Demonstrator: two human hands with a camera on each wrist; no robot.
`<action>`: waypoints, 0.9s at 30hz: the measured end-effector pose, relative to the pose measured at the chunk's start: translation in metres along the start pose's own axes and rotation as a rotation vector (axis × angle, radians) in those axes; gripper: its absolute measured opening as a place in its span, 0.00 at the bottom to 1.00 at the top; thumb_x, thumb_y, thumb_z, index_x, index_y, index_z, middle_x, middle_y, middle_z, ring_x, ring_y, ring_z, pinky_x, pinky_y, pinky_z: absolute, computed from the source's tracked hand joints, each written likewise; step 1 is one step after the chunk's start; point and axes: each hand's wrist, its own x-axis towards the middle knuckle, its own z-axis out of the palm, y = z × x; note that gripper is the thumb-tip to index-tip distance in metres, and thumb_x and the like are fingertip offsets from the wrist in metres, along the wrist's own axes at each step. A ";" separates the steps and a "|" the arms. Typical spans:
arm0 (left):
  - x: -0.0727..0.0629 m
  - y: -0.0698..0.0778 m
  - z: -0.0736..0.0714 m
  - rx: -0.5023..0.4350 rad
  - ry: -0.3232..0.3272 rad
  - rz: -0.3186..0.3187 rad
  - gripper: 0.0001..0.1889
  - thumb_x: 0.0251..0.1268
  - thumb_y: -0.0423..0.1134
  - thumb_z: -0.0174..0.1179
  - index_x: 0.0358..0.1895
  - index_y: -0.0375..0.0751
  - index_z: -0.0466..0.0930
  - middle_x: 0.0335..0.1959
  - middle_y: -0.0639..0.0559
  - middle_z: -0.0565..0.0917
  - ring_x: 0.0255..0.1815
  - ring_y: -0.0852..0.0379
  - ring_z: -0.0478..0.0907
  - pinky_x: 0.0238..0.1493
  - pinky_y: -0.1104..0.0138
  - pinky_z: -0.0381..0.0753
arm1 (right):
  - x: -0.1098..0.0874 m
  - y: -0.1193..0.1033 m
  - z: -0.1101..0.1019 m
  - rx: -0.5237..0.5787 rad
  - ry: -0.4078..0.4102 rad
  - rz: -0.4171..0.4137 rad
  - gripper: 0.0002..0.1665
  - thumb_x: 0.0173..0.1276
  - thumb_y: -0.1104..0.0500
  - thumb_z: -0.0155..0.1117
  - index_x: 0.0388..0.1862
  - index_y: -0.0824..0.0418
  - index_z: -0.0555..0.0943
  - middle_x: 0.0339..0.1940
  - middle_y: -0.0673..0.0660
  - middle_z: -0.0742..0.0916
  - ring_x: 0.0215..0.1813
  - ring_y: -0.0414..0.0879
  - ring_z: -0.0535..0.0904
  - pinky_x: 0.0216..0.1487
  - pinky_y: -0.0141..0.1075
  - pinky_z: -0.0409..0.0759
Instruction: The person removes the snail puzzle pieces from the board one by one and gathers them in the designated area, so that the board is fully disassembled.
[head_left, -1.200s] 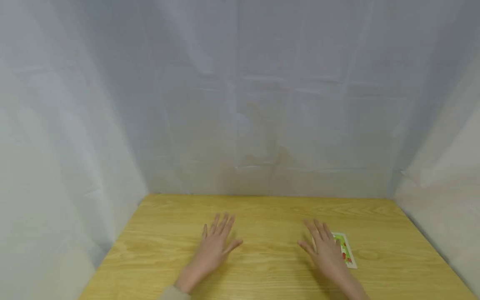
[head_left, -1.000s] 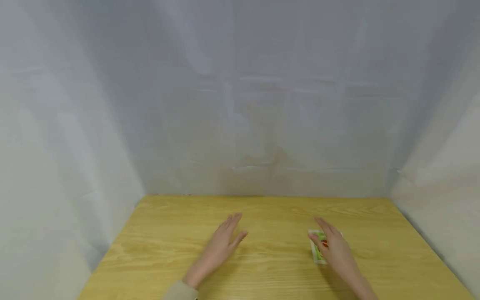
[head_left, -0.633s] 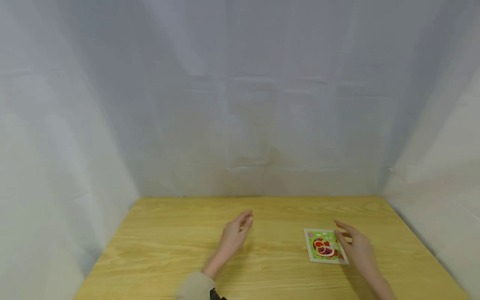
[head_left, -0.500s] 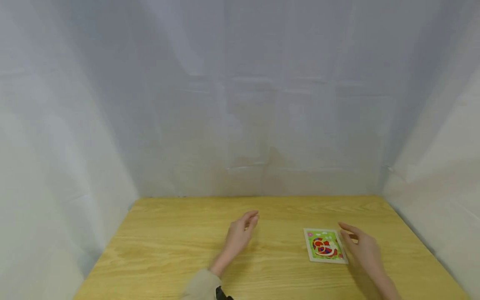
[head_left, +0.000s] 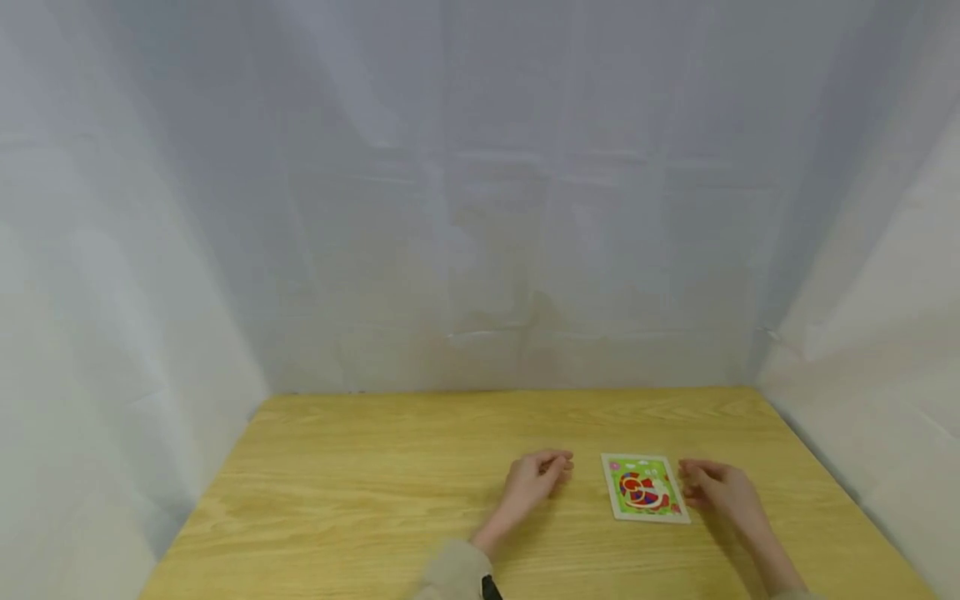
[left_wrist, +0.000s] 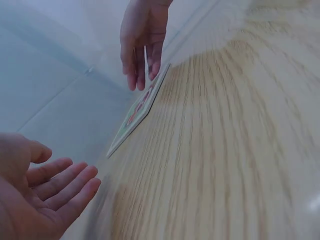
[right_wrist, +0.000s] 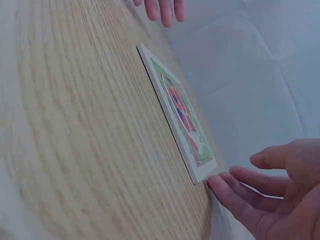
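Board (head_left: pixel 643 492) with a red-and-green picture lies flat, picture up, on the wooden counter (head_left: pixel 352 475), between the two hands. Left hand (head_left: pixel 531 482) stands apart from its left side, fingers loosely bent, thumb held off. Right hand (head_left: pixel 726 493) hovers just beside the right edge, fingers relaxed and slightly curved, thumb apart; cannot tell whether fingertips touch.

The board (head_left: pixel 645 490) lies on the table (head_left: pixel 360 483) between left fingers (head_left: pixel 551 457) and right fingers (head_left: pixel 703 467).
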 end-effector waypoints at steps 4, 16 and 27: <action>0.003 0.000 0.014 -0.051 -0.030 -0.055 0.15 0.78 0.35 0.55 0.55 0.27 0.82 0.46 0.37 0.88 0.45 0.43 0.87 0.41 0.59 0.88 | 0.003 0.004 0.001 0.038 -0.039 0.027 0.26 0.81 0.62 0.53 0.62 0.86 0.71 0.47 0.67 0.88 0.34 0.38 0.85 0.39 0.33 0.87; 0.008 0.001 0.043 -0.169 -0.081 -0.177 0.17 0.78 0.34 0.54 0.58 0.22 0.78 0.48 0.34 0.86 0.47 0.43 0.86 0.43 0.62 0.88 | 0.006 0.004 0.001 0.040 -0.081 0.043 0.26 0.81 0.61 0.52 0.60 0.86 0.72 0.47 0.67 0.88 0.35 0.41 0.86 0.39 0.35 0.87; 0.008 0.002 0.048 -0.208 -0.077 -0.202 0.19 0.80 0.33 0.51 0.62 0.21 0.74 0.53 0.34 0.84 0.50 0.43 0.86 0.44 0.62 0.87 | 0.005 0.001 0.005 0.068 -0.104 0.050 0.26 0.81 0.62 0.51 0.62 0.86 0.71 0.49 0.69 0.88 0.35 0.42 0.86 0.39 0.36 0.87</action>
